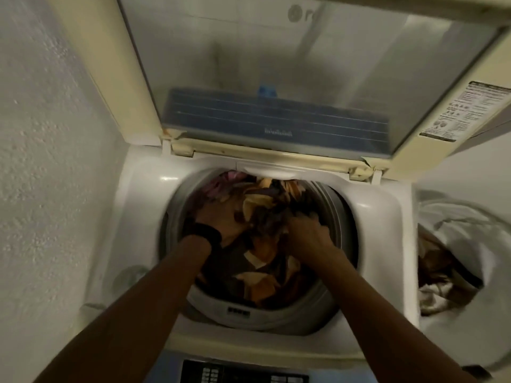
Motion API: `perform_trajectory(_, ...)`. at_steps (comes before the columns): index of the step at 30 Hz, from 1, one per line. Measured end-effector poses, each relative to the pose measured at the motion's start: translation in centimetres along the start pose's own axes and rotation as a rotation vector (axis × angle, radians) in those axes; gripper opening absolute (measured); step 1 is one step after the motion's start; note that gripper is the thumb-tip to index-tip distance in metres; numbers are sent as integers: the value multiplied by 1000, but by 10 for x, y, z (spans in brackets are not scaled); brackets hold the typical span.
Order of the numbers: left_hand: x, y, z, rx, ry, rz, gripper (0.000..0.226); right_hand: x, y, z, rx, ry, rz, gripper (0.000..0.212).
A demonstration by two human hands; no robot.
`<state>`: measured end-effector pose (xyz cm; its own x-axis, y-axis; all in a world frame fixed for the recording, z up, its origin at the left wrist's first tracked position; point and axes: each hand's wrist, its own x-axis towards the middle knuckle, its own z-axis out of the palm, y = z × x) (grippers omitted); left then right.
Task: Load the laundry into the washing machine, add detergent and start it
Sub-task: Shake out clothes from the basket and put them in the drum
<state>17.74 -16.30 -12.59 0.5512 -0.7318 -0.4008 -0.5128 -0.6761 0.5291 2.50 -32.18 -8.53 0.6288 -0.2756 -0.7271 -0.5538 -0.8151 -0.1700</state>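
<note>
the right hand [307, 233] is down in the drum, its fingers curled over into a dark fold of the laundry [260, 272], which reads as a grip on the cloth. the left hand [221, 219], with a black wristband [204, 233] just behind it, lies on the pile at the other side. its fingertips are sunk in the fabric and blurred, so i cannot tell whether it is spread flat or clutching.

around the hands the laundry, a mix of dark brown, orange and cream with something pink at the far side, fills the drum [340, 217] close to its grey rim. the washing machine [381, 217] is a top loader, and its lid [276, 64] stands raised at the back. through the lid's clouded pane a blue cap [266, 89] shows, though what it belongs to is unclear. the control panel [243, 375] sits dark at the near edge. to the right, a white hamper [456, 217] holds more clothes [434, 264].

judged from this, loading is well along but not finished: most of a load is in and some is left in the hamper. no detergent is in sight, the lid is up and the panel shows nothing lit, so adding detergent, closing the lid and starting the machine are all left to do.
</note>
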Motion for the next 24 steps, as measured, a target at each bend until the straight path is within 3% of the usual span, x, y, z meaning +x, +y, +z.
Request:
perform_trajectory(3,-19,9,-6,241,-359,-8,119,18,3,-11,-6,20,-49,116)
perform_trajectory(6,-19,-12,39,341,-493,-90,140,62,-4,7,-74,36,-113,108)
perform_trajectory(9,-7,-31,101,393,-438,-162,118,110,-1,60,-127,66,-113,85)
perform_trajectory(10,-6,-32,116,396,-395,-199,110,121,5,82,-204,110,-58,72)
perform_trajectory(12,1,-33,139,307,-308,-295,98,148,20,115,-99,294,-84,57)
perform_trajectory(14,3,-35,147,336,-327,-292,95,161,28,136,-13,191,-92,69)
perform_trajectory(16,7,-43,147,343,-290,-233,111,142,25,126,-64,227,-106,83)
perform_trajectory(18,5,-50,135,336,-320,-205,125,120,13,104,-3,143,-80,81)
perform_trajectory(19,2,-44,119,344,-330,-182,120,107,10,89,-59,193,-18,78)
perform_trajectory(20,-2,-36,105,366,-342,-180,113,90,3,72,-97,120,-4,79)
perform_trajectory(22,-18,-2,65,408,-274,-101,121,51,0,41,-130,125,-56,87)
perform_trajectory(24,-33,31,28,353,-159,-18,108,13,5,19,-73,114,-68,96)
